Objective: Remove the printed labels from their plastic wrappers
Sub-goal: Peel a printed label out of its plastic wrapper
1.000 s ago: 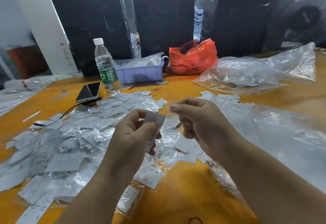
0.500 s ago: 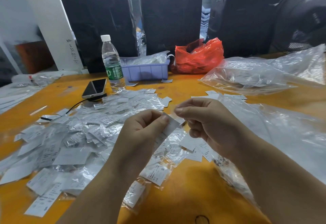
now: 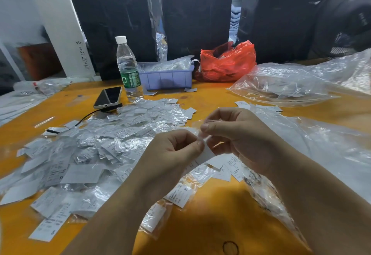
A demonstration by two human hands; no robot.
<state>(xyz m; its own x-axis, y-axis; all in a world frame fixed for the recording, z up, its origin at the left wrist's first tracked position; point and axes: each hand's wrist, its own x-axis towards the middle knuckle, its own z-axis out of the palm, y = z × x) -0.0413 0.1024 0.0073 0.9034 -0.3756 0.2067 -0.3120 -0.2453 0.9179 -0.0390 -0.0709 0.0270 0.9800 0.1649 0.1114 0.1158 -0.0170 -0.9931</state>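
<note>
Sliding label (image 3: pixel 207 153) farther out of wrapper (image 3: pixel 200 123).

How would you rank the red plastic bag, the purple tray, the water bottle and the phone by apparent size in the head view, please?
1. Red plastic bag
2. Purple tray
3. Water bottle
4. Phone

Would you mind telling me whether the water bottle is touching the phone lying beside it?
Apart. The head view shows a strip of orange table between the water bottle base and the phone near edge.
</note>
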